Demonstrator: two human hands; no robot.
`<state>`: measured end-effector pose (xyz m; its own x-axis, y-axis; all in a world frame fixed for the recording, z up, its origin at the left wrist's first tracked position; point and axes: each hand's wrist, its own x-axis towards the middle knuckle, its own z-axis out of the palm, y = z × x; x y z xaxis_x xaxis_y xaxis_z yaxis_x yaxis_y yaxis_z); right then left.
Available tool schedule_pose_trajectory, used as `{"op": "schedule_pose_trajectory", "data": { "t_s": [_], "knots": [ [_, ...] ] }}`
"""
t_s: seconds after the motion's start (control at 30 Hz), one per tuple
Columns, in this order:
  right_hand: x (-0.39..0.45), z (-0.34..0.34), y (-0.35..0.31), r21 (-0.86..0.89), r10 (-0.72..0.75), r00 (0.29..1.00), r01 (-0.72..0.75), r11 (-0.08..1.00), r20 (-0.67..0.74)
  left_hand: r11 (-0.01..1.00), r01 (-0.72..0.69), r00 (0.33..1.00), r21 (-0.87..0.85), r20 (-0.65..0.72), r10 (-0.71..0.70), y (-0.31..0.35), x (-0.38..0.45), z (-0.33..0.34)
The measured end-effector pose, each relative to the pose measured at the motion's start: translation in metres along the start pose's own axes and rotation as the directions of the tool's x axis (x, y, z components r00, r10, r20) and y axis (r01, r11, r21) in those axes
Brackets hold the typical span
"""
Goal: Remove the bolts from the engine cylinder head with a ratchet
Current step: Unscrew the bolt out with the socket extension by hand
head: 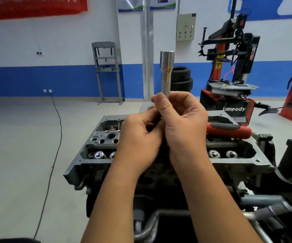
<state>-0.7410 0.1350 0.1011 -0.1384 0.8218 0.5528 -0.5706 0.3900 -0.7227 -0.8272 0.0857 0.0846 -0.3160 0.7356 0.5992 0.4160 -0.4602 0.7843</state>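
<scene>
Above the grey aluminium cylinder head [243, 160], both hands' fingers [161, 104] pinch the long silver steel socket [166, 71]; seat it squarely before turning the red-handled ratchet [229, 129].

One head-worn view, close over the work.
It faces forward and down at the cylinder head [159, 165], with workshop floor [19, 137] beyond.

Socket [166, 71] lower end hidden inside both grips; ratchet handle [229, 130] head hidden behind right grip [182, 123].
</scene>
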Motion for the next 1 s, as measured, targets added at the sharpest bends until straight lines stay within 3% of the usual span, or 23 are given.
{"op": "schedule_pose_trajectory", "data": {
  "t_s": [0.1, 0.17, 0.4, 0.6, 0.67, 0.87, 1.0],
  "knots": [
    [-0.001, 0.0, 0.006, 0.019, -0.037, 0.999, 0.037, 0.999, 0.012, 0.997, -0.035, 0.984, 0.074, 0.179, 0.022, 0.004, 0.01, -0.014],
    [-0.001, 0.0, 0.009, 0.027, -0.044, 0.998, 0.043, 0.999, 0.039, 0.993, -0.061, 0.973, 0.105, 0.226, 0.036, 0.007, 0.014, -0.018],
    [-0.002, 0.002, 0.01, 0.132, 0.057, 0.991, -0.073, 0.989, 0.121, 0.999, -0.035, 0.999, -0.032, 0.023, 0.036, -0.009, 0.01, -0.016],
    [-0.001, -0.001, 0.012, 0.017, -0.028, 0.998, 0.027, 0.999, 0.051, 0.982, 0.027, 0.974, -0.185, 0.225, 0.016, -0.006, 0.009, -0.017],
    [-0.002, 0.001, 0.013, -0.011, -0.005, 0.997, 0.006, 1.0, 0.076, 0.984, 0.008, 0.979, -0.179, 0.2, 0.028, -0.005, 0.006, -0.019],
    [-0.005, 0.001, 0.005, 0.13, 0.064, 0.989, -0.082, 0.988, 0.134, 0.995, -0.019, 0.997, -0.1, -0.081, 0.011, -0.01, 0.0, -0.012],
    [-0.004, -0.003, 0.005, 0.063, -0.018, 0.997, 0.013, 0.998, 0.077, 0.998, -0.04, 0.998, -0.057, 0.055, 0.043, -0.004, -0.002, -0.001]
  ]
}}
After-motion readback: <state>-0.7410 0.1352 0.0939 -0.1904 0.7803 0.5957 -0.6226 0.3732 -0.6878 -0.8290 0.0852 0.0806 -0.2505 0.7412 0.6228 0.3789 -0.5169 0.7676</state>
